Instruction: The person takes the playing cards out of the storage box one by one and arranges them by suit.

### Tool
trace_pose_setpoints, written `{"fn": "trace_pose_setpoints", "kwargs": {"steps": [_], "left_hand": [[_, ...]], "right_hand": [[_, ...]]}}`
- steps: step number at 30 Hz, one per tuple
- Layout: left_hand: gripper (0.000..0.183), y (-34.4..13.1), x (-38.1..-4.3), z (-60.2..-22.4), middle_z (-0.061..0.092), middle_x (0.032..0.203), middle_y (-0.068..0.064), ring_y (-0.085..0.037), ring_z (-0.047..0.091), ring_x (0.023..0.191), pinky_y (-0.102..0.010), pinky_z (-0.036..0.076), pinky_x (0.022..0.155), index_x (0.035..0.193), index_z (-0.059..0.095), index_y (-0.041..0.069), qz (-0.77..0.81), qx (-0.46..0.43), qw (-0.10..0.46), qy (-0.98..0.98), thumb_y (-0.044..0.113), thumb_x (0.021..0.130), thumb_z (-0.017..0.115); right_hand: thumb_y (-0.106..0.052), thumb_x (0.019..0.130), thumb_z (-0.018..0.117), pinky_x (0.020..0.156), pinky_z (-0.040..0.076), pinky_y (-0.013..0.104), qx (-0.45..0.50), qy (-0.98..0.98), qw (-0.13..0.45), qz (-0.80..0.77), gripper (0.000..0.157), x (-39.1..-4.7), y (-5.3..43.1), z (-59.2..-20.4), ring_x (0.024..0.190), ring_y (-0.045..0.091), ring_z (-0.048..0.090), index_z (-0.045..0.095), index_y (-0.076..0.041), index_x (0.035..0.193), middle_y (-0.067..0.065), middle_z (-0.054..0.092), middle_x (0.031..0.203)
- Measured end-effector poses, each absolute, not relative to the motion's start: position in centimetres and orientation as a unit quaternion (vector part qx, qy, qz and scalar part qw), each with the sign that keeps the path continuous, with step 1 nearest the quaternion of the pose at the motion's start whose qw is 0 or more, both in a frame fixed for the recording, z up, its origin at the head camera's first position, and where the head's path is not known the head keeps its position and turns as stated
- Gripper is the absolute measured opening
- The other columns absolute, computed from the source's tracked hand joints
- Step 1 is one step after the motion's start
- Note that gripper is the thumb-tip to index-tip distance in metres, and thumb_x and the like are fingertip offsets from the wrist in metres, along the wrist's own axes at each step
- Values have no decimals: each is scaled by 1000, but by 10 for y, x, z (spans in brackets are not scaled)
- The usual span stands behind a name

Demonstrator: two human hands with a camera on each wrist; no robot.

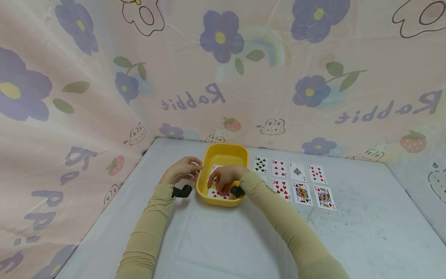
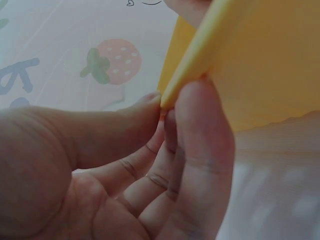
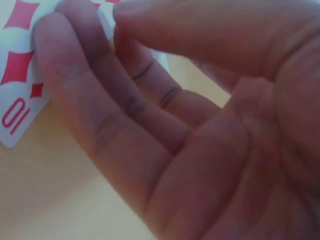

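My left hand (image 1: 183, 169) holds the left side of a yellow plastic tub (image 1: 248, 155). In the left wrist view, the thumb (image 2: 145, 102) and a finger (image 2: 202, 115) pinch the tub's rim. My right hand (image 1: 228, 177) reaches down inside the tub, its fingers over playing cards lying on the bottom. Up close, the fingertips rest over a ten of diamonds (image 3: 17, 65), and the thumb tip stands a little apart from the nearest finger. Part of that card is hidden by the fingers. Another white card (image 1: 214, 168) shows behind the right hand.
Right of the tub, face-up cards lie in two rows, including a club card (image 1: 260, 165), an ace of spades (image 1: 297, 171), a diamond card (image 1: 317, 174) and face cards (image 1: 302, 193). My right forearm (image 1: 278, 209) crosses close by them. A printed curtain (image 1: 195, 69) stands behind the white table (image 1: 216, 248).
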State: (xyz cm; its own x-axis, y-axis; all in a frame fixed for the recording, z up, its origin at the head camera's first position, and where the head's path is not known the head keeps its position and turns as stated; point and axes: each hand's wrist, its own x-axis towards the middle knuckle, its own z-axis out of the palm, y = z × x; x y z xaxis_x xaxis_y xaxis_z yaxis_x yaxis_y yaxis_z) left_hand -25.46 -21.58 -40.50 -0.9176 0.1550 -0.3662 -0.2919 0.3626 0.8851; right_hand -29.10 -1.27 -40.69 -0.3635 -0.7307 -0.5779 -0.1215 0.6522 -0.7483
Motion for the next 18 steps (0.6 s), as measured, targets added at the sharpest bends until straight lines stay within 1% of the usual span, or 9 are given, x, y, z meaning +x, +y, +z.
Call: {"fn": "trace_pose_setpoints", "kwargs": {"steps": [4,8,15,18], "left_hand": [[21,-215,-254,-405,60,86,-11,-18,60,71,-34,56,71,113,53,0,562,-47,199,801,13,97,58],[22,-215,-255,-406,60,85,-10,-17,60,70,-33,56,69,113,53,1,563,-51,199,800,14,97,58],[22,-216,-255,-405,60,83,-10,-19,60,70,-32,56,67,113,53,2,565,-57,200,799,14,96,59],[21,-216,-256,-405,60,82,-9,-18,60,69,-31,56,66,112,53,2,566,-62,201,797,14,96,59]], "right_hand": [[5,91,58,68,56,34,-273,754,504,-321,27,-292,-12,-409,66,25,61,58,-1,117,14,58,79],[5,91,59,67,57,34,-274,751,502,-330,25,-291,-11,-410,66,25,62,57,0,116,14,58,80],[6,89,59,62,56,32,-284,762,470,-342,24,-290,-9,-405,64,24,61,54,7,112,13,58,78],[6,90,60,64,56,33,-285,766,461,-345,21,-291,-7,-400,63,24,61,53,8,109,13,59,77]]}}
